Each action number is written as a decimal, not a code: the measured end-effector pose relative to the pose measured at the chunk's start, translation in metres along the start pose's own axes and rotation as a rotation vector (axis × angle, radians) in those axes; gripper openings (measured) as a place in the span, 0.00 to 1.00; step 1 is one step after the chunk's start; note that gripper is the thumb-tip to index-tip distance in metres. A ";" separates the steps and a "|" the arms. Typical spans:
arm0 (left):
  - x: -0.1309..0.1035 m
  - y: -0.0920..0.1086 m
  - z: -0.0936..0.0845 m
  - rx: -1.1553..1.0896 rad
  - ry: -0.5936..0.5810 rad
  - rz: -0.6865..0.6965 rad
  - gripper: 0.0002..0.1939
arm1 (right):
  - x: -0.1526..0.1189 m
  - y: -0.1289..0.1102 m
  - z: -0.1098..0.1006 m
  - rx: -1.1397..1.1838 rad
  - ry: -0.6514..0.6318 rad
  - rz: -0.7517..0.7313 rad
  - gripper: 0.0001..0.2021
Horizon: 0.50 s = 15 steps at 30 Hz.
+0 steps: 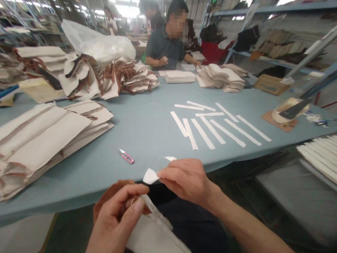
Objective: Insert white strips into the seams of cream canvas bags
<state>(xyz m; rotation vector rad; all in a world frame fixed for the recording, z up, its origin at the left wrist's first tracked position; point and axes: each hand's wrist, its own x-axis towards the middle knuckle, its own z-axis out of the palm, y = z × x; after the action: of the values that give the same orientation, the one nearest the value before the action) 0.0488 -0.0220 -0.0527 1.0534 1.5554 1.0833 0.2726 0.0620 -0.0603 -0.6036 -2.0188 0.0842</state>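
Observation:
My left hand (121,214) grips a beige fabric piece (155,235) with a brown edge, held in front of the table's near edge. Thumb and forefinger are closed on its upper corner. Just right of it, my right hand (184,177) pinches a small white strip (151,176) whose pointed end sticks out toward the left hand. A second bit of white (170,159) shows behind my right knuckles. Pink thread snips (126,156) lie on the table, left of both hands. Several white strips (202,133) are spread out on the table beyond my right hand.
Beige fabric pieces (44,137) are stacked at left, with more brown-edged bundles (126,77) behind. A co-worker (167,45) sits across the table (147,123), near further stacks (221,77). A glue-like container (285,110) stands at right on a brown board.

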 end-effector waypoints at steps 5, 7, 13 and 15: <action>-0.003 0.013 0.014 -0.106 -0.061 -0.055 0.30 | -0.001 -0.005 -0.016 -0.135 -0.139 -0.199 0.12; -0.002 0.012 0.015 -0.129 -0.070 -0.068 0.28 | 0.001 -0.007 -0.019 -0.150 -0.181 -0.222 0.14; -0.001 0.011 0.015 -0.163 -0.070 -0.059 0.27 | -0.003 -0.009 -0.015 -0.079 -0.125 -0.144 0.19; -0.004 0.015 0.017 -0.184 -0.016 -0.055 0.28 | -0.007 -0.010 -0.013 0.000 -0.113 0.005 0.21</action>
<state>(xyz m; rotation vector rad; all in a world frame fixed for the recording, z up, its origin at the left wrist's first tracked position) 0.0682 -0.0194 -0.0404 0.8871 1.4343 1.1534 0.2826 0.0479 -0.0567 -0.6162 -2.1266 0.1237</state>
